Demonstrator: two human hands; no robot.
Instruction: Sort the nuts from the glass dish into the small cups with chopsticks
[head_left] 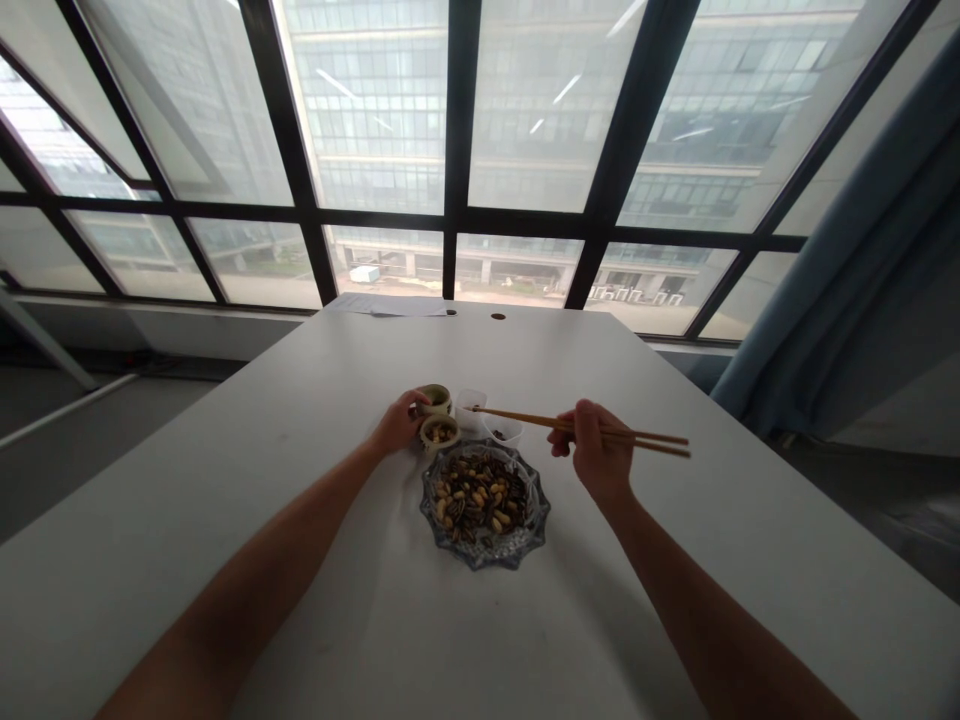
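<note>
My right hand (pixel 596 447) is closed around a pair of wooden chopsticks (pixel 540 419). Their tips reach left over a small clear plastic cup (pixel 466 412), with something dark and tiny near them. My left hand (pixel 400 422) has its fingers closed on the side of a small greenish cup (pixel 437 398). Just in front of that stands a second small cup (pixel 439 434) with pale nuts in it. Another clear cup (pixel 512 433) holds a few dark bits. Nearest me is a scalloped glass bowl (pixel 538 530) of sunflower seeds and pale nuts (pixel 484 490).
All of this stands on a long white table (pixel 315 600). Sheets of paper (pixel 397 306) lie at its far edge, near two round holes. Beyond is a large window wall, and a blue curtain (pixel 847 230) hangs on the right.
</note>
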